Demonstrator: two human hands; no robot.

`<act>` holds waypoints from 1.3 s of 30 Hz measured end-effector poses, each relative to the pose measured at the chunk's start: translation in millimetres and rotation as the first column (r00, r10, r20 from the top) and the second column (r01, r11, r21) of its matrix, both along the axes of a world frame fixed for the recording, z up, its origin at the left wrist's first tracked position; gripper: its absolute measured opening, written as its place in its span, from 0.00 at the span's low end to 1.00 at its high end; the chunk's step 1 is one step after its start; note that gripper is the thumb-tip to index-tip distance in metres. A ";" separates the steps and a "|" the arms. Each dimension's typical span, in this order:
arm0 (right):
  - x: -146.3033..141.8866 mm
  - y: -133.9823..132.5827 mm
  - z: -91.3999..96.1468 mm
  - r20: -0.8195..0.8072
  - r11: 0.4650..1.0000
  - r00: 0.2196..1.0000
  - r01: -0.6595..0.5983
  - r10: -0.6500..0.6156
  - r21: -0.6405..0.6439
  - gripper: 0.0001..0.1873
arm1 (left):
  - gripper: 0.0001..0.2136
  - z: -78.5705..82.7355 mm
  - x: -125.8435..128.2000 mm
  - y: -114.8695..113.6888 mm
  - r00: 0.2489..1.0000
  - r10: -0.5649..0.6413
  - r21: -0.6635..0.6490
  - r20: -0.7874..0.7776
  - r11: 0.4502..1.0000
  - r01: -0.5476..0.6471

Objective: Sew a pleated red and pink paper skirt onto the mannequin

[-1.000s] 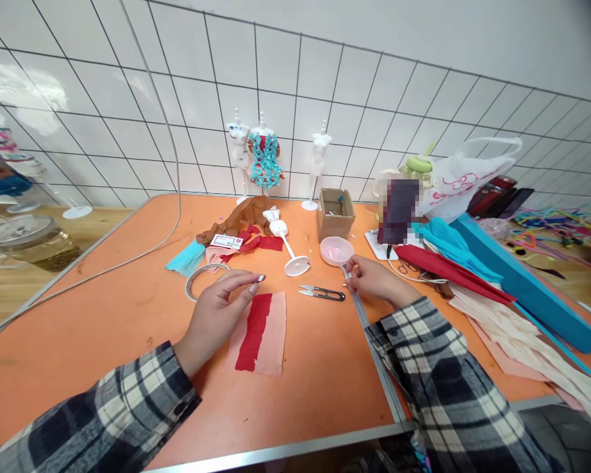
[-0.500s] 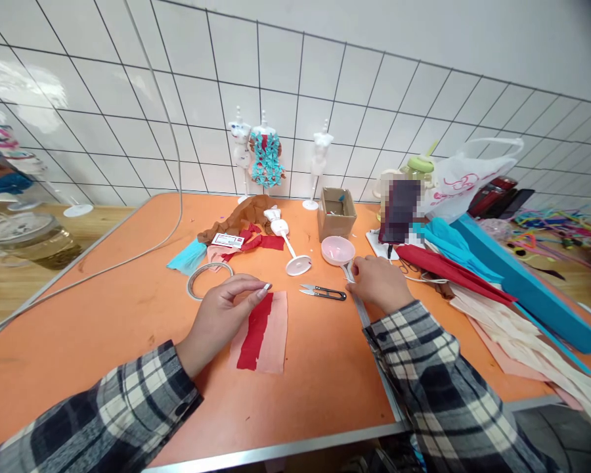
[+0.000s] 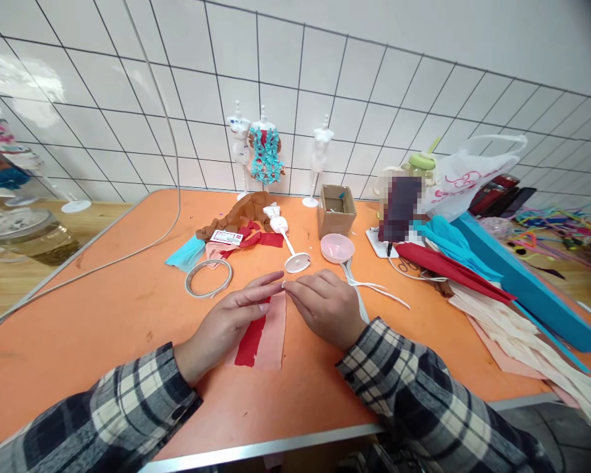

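Note:
My left hand (image 3: 231,317) is open, its fingers stretched out over a pink paper strip (image 3: 272,341) with a red paper strip (image 3: 250,341) lying on it. Against its fingertips, my right hand (image 3: 328,305) is closed in a pinch on a tiny white piece (image 3: 284,284), too small to name. Behind my right hand lies a pink bowl-shaped scoop (image 3: 337,247) with a pale handle, and white cords (image 3: 381,290) cross that handle. The spot where small black-handled snips lay is covered by my right hand.
A roll of tape (image 3: 190,282) lies left of my hands. Beyond are a toppled white mini mannequin (image 3: 280,225), brown crepe paper (image 3: 241,213) and a cardboard box (image 3: 335,223). Coloured paper strips (image 3: 453,272) fill the right side. Dressed and bare mannequins (image 3: 320,154) stand at the wall.
My right hand has moved left from beside the scoop handle to my left fingertips, uncovering the white cords and covering the snips. My left hand's pinch on a small white piece has opened out.

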State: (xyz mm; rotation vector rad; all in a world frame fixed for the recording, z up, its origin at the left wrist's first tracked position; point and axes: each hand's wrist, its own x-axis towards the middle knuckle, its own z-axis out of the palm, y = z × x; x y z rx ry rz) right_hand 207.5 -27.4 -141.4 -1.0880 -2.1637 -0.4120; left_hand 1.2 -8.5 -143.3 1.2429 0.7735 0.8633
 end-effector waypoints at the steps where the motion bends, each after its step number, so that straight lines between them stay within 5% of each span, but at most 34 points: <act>1: 0.9 0.0 0.1 -0.010 1.000 1.000 0.011 -0.011 -0.012 0.11 | 0.15 0.9 -0.3 -0.3 1.000 -0.018 0.006 -0.011 1.000 0.018; 5: 0.5 -1.1 1.7 -0.066 0.997 0.998 -0.004 0.000 -0.072 0.11 | 0.15 3.4 -0.7 0.5 0.995 -0.034 0.084 -0.096 0.996 0.043; 10: -9.4 -1.5 -1.3 -0.319 0.973 0.948 -0.063 -0.012 -0.223 0.07 | 0.12 0.5 1.0 3.9 0.932 0.137 0.377 -0.335 0.926 0.000; 18: -22.6 -4.5 -13.5 -0.485 0.946 0.873 -0.115 -0.048 -0.301 0.07 | 0.09 -4.0 1.1 7.4 0.888 0.333 0.541 -0.317 0.833 -0.119; 25: -20.2 -7.3 -13.3 -0.362 0.969 0.929 -0.149 0.070 -0.195 0.10 | 0.09 4.1 3.2 6.0 0.886 0.354 0.496 -0.301 0.851 -0.171; 31: -20.5 -9.5 -13.6 -0.222 0.980 0.975 -0.075 0.033 -0.185 0.12 | 0.09 9.0 4.8 6.3 0.880 0.335 0.423 -0.337 0.889 -0.176; 39: -17.9 -4.1 -15.7 -0.301 0.965 0.953 -0.045 -0.036 -0.258 0.10 | 0.10 7.5 6.3 3.6 0.856 0.313 0.403 -0.412 0.905 -0.137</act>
